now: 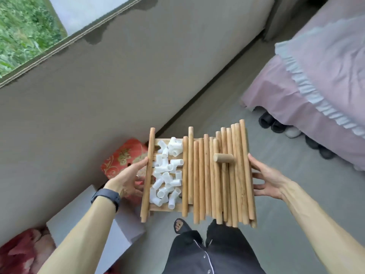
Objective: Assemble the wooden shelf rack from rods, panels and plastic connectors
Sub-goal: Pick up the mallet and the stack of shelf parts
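I carry a stack of wooden panels (164,208) at waist height above the floor. Several long wooden rods (233,175) lie side by side across its right half. One more rod (147,175) lies along its left edge. A heap of several white plastic connectors (167,175) fills the space between them. A small wooden mallet (223,158) rests on top of the rods. My left hand (128,177) grips the left edge, thumb on the left rod. My right hand (264,178) holds the right edge, thumb against the outer rod and fingers spread underneath.
A grey wall runs along the left with a window (25,30) at the top left. A bed with a pink cover (316,76) stands at the right, several shoes (280,125) under it. A red patterned cushion (122,157) and a white box (118,230) sit below left.
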Demonstrator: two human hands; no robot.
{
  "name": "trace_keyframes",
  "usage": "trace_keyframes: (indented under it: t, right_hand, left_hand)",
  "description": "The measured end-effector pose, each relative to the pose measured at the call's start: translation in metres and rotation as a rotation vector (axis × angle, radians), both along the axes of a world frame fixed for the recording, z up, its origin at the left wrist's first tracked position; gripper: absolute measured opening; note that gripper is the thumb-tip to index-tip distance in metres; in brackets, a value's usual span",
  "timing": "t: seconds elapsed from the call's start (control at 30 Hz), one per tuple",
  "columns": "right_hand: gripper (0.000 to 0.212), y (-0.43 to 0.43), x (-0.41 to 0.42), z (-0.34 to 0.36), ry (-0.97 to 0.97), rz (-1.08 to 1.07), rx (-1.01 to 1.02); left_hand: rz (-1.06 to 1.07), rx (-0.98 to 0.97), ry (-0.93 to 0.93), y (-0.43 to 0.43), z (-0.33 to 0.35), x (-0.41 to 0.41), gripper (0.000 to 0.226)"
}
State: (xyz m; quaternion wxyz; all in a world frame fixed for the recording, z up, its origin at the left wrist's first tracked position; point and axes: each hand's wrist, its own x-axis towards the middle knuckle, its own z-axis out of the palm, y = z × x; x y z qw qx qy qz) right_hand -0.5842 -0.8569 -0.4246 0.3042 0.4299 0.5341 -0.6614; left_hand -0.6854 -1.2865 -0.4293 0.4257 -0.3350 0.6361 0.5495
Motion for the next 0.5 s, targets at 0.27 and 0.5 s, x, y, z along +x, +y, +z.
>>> trace_keyframes:
  t: [0.27,0.5]
  right_hand:
    - [0.086,0.161,0.117,0.008,0.015,-0.327,0.024]
    - [0.075,0.314,0.182,0.017,0.023,-0.430,0.076]
  left_hand:
    - [-0.324,0.008,-0.027,0.214,0.011,-0.021,0.083]
    - [-0.444,0.052,-0.074,0.399,0.008,-0.001,0.092]
